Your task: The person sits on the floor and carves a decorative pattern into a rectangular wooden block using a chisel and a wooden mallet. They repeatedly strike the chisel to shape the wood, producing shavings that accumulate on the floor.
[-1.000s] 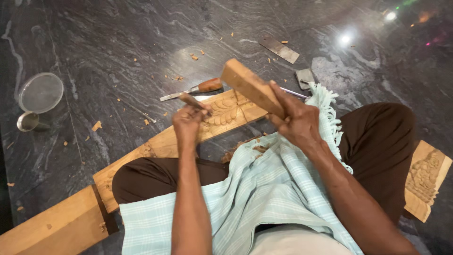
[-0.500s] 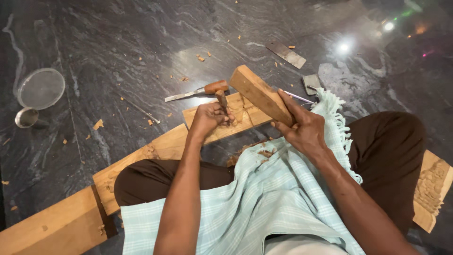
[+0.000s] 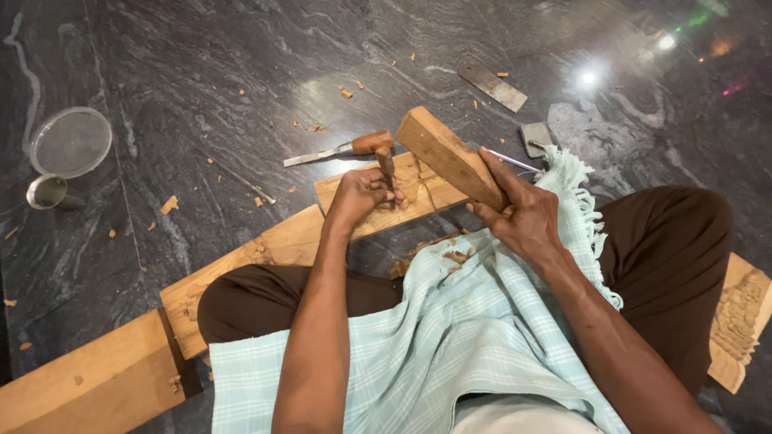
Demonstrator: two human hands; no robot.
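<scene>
Left hand (image 3: 363, 195): fingers curled together around a wooden-handled chisel (image 3: 388, 163), held nearly upright, its lower end on the carved plank (image 3: 281, 241). The blade tip is hidden by the hand.

Right hand (image 3: 524, 219): fingers clamped on the lower end of a rectangular wooden mallet block (image 3: 449, 157). The block is tilted, its upper end raised just beside the chisel handle; contact between the two cannot be confirmed.

Carved plank: a long pale board lying diagonally across the dark marble floor (image 3: 201, 80), passing under the person's crossed legs. Carved relief shows on the section beneath the hands. A second carved piece (image 3: 740, 317) shows at the right edge beyond the knee. Wood chips lie on the plank and on the light blue checked cloth (image 3: 450, 337) covering the lap.

Surroundings: a second chisel with an orange-brown handle (image 3: 342, 150) lies flat on the floor just beyond the plank. A thin metal rod (image 3: 241, 183) lies to its left. A flat grey metal blade (image 3: 493, 88) and a small grey block (image 3: 535, 137) lie farther out. At far left, a round clear lid (image 3: 71, 141) and a small steel cup (image 3: 47, 192) stand near each other. No packages, labels or signs are visible
</scene>
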